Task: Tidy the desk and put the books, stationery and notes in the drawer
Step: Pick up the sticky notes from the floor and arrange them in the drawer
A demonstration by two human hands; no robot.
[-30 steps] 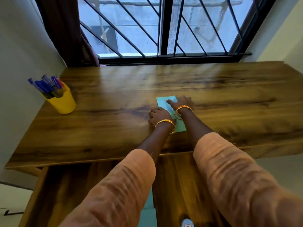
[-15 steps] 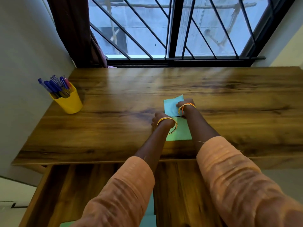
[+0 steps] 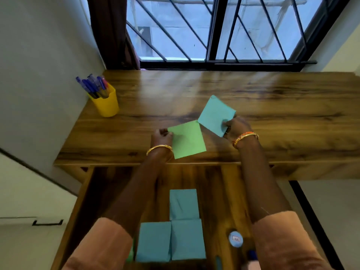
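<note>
Beneath the wooden desk [image 3: 272,106], the open drawer [image 3: 229,191] already held three blue notes [image 3: 183,203]. Above, the left hand [image 3: 161,136] pinched a green note [image 3: 188,139] and the right hand [image 3: 236,126] a blue note [image 3: 215,114]. The yellow pen cup [image 3: 106,104] remained to be stowed.

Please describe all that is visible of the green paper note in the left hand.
The green note is a plain square sheet of thin paper, light green, with no writing visible. It sits turned like a diamond, tilted, above the desk's front edge. The left hand pinches its left corner. Its upper corner meets or overlaps the blue note that the right hand holds.
</note>
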